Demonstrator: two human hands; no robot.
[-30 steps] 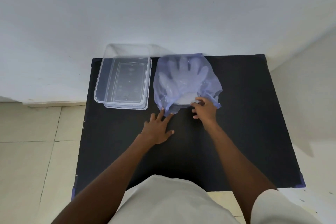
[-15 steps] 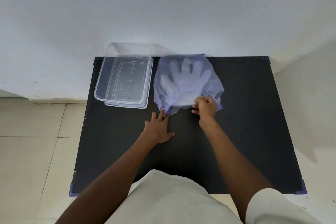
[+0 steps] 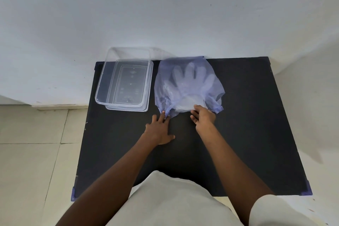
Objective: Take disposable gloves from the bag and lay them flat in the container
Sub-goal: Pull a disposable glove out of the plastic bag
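Observation:
A thin bluish plastic bag lies flat at the back middle of the black table. Clear disposable gloves show through it, fingers pointing toward the wall. My left hand rests flat on the table, fingers spread, with its fingertips pressing on the bag's near left corner. My right hand is at the bag's mouth, fingers curled and pinching the edge of the plastic there. A clear rectangular container stands empty just left of the bag.
The table's back edge meets a white wall. Tiled floor lies to the left of the table. My light-coloured clothing fills the bottom of the view.
My right hand has shifted slightly at the bag's mouth and its fingers have curled more onto the plastic. My left hand stays on the bag's corner.

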